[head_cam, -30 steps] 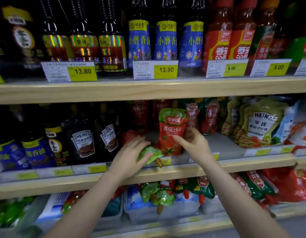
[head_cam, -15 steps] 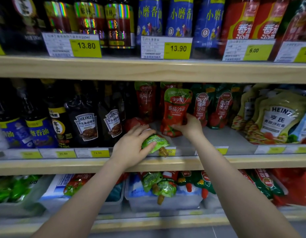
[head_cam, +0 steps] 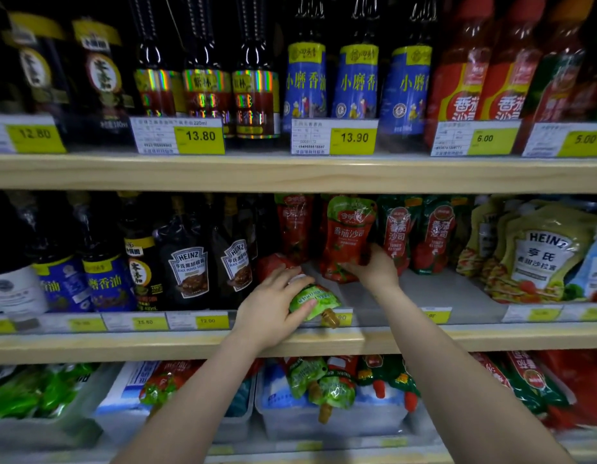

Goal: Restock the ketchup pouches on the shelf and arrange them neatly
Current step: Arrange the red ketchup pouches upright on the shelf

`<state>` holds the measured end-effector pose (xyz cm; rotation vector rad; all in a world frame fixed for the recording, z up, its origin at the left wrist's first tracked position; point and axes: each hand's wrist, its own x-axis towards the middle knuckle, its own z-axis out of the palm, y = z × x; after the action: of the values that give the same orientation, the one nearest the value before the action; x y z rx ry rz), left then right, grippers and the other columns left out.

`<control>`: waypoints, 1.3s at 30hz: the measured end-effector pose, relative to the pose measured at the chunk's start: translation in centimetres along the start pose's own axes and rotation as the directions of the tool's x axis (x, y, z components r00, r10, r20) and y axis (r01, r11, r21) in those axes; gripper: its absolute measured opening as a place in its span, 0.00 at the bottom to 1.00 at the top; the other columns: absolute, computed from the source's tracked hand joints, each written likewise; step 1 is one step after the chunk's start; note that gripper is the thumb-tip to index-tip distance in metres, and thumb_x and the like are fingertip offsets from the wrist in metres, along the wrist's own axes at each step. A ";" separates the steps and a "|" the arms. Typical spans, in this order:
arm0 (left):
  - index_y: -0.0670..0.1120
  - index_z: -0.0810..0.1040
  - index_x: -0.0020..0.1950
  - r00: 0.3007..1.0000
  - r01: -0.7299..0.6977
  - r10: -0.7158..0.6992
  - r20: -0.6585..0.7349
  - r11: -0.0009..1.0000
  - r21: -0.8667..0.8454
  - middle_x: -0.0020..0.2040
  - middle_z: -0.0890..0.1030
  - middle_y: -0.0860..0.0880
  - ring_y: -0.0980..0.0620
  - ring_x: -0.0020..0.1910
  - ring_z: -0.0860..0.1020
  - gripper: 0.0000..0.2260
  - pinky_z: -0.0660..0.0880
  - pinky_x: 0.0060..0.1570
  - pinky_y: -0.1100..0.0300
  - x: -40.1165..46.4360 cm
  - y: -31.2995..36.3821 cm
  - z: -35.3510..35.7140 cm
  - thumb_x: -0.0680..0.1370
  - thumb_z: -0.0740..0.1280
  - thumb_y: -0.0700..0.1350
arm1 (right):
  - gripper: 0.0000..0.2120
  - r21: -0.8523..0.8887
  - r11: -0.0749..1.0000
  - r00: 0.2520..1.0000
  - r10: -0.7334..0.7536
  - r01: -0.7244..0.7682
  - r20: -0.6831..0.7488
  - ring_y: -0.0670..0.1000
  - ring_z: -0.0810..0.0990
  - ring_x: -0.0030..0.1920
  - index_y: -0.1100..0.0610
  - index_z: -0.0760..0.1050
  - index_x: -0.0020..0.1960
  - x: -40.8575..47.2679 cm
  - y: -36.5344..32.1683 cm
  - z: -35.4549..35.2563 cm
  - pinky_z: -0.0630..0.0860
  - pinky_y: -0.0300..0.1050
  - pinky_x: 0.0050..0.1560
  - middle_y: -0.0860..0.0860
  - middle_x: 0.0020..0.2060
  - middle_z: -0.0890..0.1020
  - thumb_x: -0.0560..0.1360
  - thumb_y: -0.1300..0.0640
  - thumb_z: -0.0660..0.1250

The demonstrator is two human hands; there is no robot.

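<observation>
On the middle shelf (head_cam: 458, 293) my right hand (head_cam: 374, 267) grips the lower right edge of an upright red ketchup pouch with a green top (head_cam: 345, 236). My left hand (head_cam: 273, 306) holds a second pouch lying flat (head_cam: 315, 301), its green top and brown spout pointing out over the shelf's front edge. More red pouches stand behind (head_cam: 295, 226) and to the right (head_cam: 396, 232). Another red pouch lies behind my left hand (head_cam: 272, 262).
Heinz black pepper sauce bottles (head_cam: 190, 262) stand left of the pouches, Heinz salad dressing pouches (head_cam: 538, 249) to the right. Bottles fill the top shelf (head_cam: 307, 172). Below, white bins (head_cam: 327, 420) hold more pouches. Price tags (head_cam: 206, 321) line the shelf edges.
My right hand has pushed the upright pouch further back toward the standing row. My left hand has stayed on the lying pouch. The camera has shifted.
</observation>
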<state>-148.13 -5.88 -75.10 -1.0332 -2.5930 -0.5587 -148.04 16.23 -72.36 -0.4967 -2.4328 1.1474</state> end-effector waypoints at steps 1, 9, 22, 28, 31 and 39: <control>0.57 0.65 0.70 1.000 -0.002 0.002 0.013 1.000 -0.001 0.73 0.65 0.51 0.51 0.74 0.58 0.24 0.59 0.70 0.54 0.0 0.0 -0.1 0.77 0.54 0.63 | 0.31 -0.001 1.000 1.000 -0.008 0.008 0.003 0.59 0.75 0.61 0.59 0.68 0.66 -0.5 0.0 -0.6 0.74 0.54 0.59 0.57 0.62 0.77 0.68 0.51 0.74; 0.56 0.64 0.72 0.990 -0.137 0.136 0.044 0.990 0.036 0.74 0.63 0.53 0.52 0.75 0.56 0.31 0.55 0.73 0.55 -0.3 0.1 -0.1 0.72 0.60 0.67 | 0.12 -0.276 0.916 0.955 -0.264 0.292 0.137 0.50 0.78 0.52 0.54 0.79 0.54 -8.0 3.6 -5.9 0.75 0.46 0.50 0.50 0.50 0.82 0.75 0.49 0.64; 0.53 0.80 0.53 0.962 -0.104 0.064 -0.266 0.985 -0.139 0.49 0.84 0.51 0.49 0.48 0.80 0.21 0.74 0.43 0.56 1.6 4.5 -3.7 0.75 0.55 0.63 | 0.06 -0.206 0.931 0.952 -0.306 0.302 0.012 0.50 0.77 0.47 0.56 0.81 0.46 -9.0 4.8 -4.6 0.71 0.44 0.48 0.52 0.43 0.82 0.74 0.56 0.67; 0.48 0.69 0.29 0.930 0.072 -0.248 -0.270 0.847 -0.527 0.25 0.72 0.46 0.47 0.28 0.72 0.21 0.63 0.32 0.54 5.0 4.7 -5.8 0.80 0.57 0.55 | 0.05 -0.211 0.925 0.946 -0.324 0.315 -0.007 0.49 0.77 0.46 0.56 0.81 0.45 -8.9 5.0 -4.5 0.68 0.39 0.45 0.50 0.41 0.82 0.74 0.57 0.68; 0.43 0.77 0.39 0.929 0.110 -0.306 -0.208 0.766 -0.633 0.35 0.80 0.41 0.45 0.37 0.79 0.18 0.73 0.38 0.51 5.5 3.3 -4.8 0.80 0.58 0.53 | 0.05 -0.222 0.925 0.948 -0.317 0.307 -0.013 0.49 0.77 0.46 0.55 0.81 0.45 -8.8 5.0 -4.4 0.66 0.38 0.45 0.49 0.42 0.82 0.74 0.56 0.68; 0.60 0.74 0.51 0.972 0.182 -0.235 0.027 0.669 -0.721 0.47 0.80 0.60 0.64 0.46 0.78 0.14 0.74 0.46 0.66 3.3 1.4 -0.5 0.69 0.74 0.51 | 0.16 0.248 0.943 0.973 -0.230 0.221 0.007 0.43 0.79 0.48 0.53 0.76 0.56 -7.5 -1.4 -4.1 0.76 0.36 0.49 0.46 0.47 0.81 0.71 0.51 0.71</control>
<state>-149.44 -3.22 -73.01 -0.8654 -2.4546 -1.7513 -139.81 14.48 -70.44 -0.1178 -2.2612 1.3402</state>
